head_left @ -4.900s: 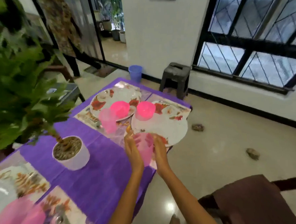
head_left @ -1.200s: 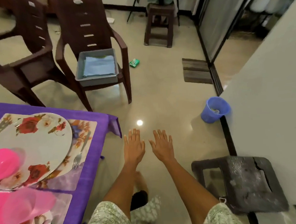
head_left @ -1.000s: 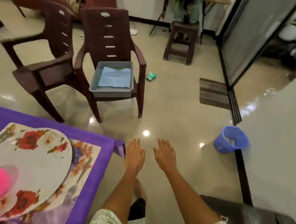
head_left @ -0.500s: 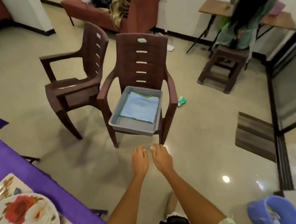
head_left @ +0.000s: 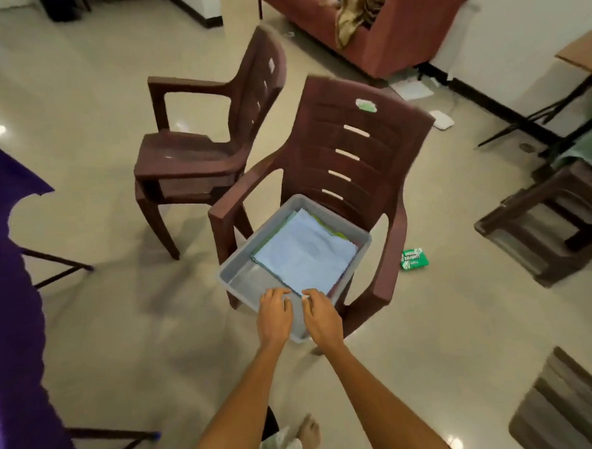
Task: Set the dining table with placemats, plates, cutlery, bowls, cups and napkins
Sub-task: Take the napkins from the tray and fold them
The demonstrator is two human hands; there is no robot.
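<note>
Reaching forward side by side, palms down, the left hand [head_left: 274, 316] and right hand [head_left: 321, 317] hover at the near corner of a grey plastic tray [head_left: 237, 272], fingers loosely curled, each grip holding nothing. Folded blue napkins [head_left: 305, 256] lie flat in it, long axis towards the far right corner. It rests on a brown slatted plastic chair [head_left: 355, 145].

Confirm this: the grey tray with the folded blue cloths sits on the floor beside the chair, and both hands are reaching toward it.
Not quite. The head view shows the tray resting on the chair seat, not the floor. The rest holds: folded blue cloths lie in it, and the left hand and right hand reach toward it.
</note>
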